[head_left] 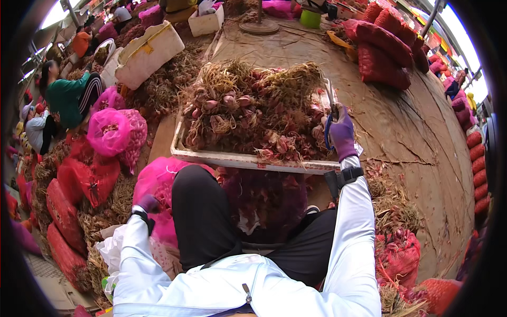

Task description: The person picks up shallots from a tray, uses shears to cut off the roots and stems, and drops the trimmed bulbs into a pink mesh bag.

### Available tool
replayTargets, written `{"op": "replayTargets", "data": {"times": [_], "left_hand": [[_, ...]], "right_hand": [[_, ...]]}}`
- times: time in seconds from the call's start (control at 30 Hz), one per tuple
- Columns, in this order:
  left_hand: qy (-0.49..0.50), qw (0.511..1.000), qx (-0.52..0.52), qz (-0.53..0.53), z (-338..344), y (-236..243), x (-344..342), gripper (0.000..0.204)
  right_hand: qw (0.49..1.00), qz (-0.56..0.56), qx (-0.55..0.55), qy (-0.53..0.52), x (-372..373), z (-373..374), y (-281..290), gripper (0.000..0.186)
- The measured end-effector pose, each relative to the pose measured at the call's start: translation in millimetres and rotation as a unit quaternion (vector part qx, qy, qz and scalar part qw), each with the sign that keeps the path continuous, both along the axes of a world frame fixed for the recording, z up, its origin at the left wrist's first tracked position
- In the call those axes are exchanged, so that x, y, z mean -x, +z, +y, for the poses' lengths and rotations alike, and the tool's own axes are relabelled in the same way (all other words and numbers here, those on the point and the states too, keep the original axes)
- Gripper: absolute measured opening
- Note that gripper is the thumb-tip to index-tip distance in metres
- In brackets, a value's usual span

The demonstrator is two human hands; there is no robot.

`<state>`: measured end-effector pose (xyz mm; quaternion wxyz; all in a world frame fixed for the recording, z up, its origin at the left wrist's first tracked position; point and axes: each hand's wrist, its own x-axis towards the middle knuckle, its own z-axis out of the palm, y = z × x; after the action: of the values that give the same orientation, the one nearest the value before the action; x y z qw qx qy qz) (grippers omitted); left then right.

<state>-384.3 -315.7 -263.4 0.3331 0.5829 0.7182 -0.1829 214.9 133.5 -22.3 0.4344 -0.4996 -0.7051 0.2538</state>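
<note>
A right hand (343,132) in a purple glove grips scissors (330,92) at the right side of a shallow white tray (253,159), blades pointing away from the wearer; its fingers partly hide the blue handles. The left hand (149,204), gloved too, is a small, foreshortened shape beside the left knee, in front of a pink mesh bag (158,182); I cannot tell whether it is open or closed, or touches the mesh. Heaped in the tray, straight ahead of the wearer, are reddish bulbs (272,142) with papery skins, wiry roots and tangled, straw-dry stalks, hiding most of the tray's floor. Between the knees, a dark mesh bag (269,198) lies in shadow, its contents hard to make out. Creased brown sheeting (412,137) spreads rightward, with plump red sacks (388,58) beyond. The fisheye's black rim cuts off the surroundings.
</note>
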Motion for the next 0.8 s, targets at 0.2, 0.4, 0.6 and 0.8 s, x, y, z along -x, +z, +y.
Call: {"op": "replayTargets", "data": {"times": [0.2,0.4,0.6,0.8], "left_hand": [[0.164,0.951,-0.198,0.172,44.6,22.9,-12.9,0.021],[-0.065,0.847,-0.527,0.004,212.7,340.7,-184.6,0.022],[-0.098,0.890,-0.361,-0.260,361.3,343.9,-374.0,0.046],[-0.097,0.884,-0.397,-0.229,441.5,249.3,-439.6,0.044]], "right_hand": [[0.984,-0.135,0.074,-0.093,-17.0,4.6,3.1,0.048],[0.988,-0.053,0.040,-0.136,-21.4,13.9,-3.3,0.045],[0.974,-0.197,0.048,-0.097,-35.7,14.4,-5.9,0.054],[0.996,-0.051,0.070,-0.027,-33.0,-10.6,3.4,0.054]]}}
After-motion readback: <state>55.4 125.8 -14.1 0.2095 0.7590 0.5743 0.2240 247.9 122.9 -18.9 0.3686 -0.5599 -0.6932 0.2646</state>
